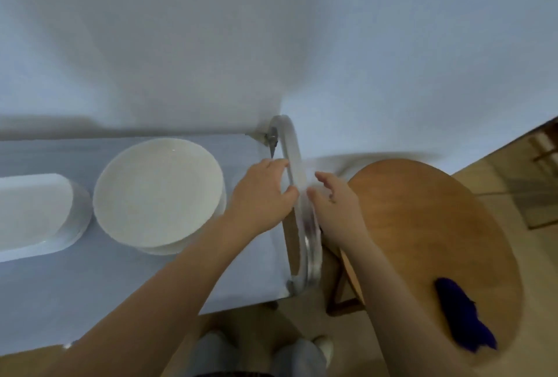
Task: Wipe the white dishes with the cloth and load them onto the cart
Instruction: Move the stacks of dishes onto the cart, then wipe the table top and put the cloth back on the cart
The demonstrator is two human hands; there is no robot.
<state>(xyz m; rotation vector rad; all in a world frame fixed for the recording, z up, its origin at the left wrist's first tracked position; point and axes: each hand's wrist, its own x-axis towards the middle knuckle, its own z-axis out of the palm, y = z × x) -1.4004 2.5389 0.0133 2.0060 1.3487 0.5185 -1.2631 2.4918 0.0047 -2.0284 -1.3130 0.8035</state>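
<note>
Dishes [158,195] sit stacked on the cart [90,286]; left hand [262,192] curls round its handle [297,183], right hand [332,198] seemingly loose beside it, so push evenly to avoid jolting them.

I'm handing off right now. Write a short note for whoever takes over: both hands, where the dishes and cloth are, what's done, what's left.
Left hand: fingers curled round the cart handle.
Right hand: at the handle's other side, fingers relaxed; the blur hides whether it touches.
Cart top: a stack of round white plates and, left of it, a stack of oblong white dishes, partly out of frame.
Blue cloth lies on the round wooden table, in neither hand.
Done: these dishes are loaded. No dish shows on the table.
Left: check out of view for more dishes; wiping cannot be judged from here.
</note>
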